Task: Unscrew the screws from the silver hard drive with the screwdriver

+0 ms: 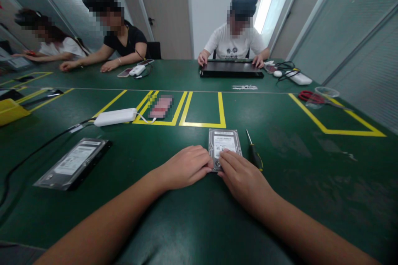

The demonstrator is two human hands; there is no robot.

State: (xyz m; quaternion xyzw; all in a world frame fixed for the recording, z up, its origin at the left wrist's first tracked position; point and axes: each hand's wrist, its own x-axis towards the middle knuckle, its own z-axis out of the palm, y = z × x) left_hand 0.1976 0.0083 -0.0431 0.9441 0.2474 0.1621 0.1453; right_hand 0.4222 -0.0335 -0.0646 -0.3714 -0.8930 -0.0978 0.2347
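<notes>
Left hand [186, 167] and right hand [244, 180] met at the near end of a silver rectangular metal hard drive with a white printed label [222, 140]: the left had its fingers and thumb pinched at the near left corner, while the right laid its fingers across the near right part of the top, its thumb low at the front edge. Both seemed to grasp it, though some fingertips were hidden. The drive lay right in front of the person on the dark green surface [186, 223]; whether its near end was raised a little could not be told.

It looked stiff and likely dense for its size — a steady load, with no give under the fingers. The smooth metal was probably a little slippery, and the works inside would have borne knocks poorly. Its two long side edges seemed the best hold, thumb against fingers, clear of the label and underside.

Just right of it lay a screwdriver with a black handle and metal shaft [254, 155]. Well to the left sat a second silver, white-labelled drive [76, 159]. Beyond — a white oblong power bank [115, 117], cabled to a pink-screened phone [162, 107].
</notes>
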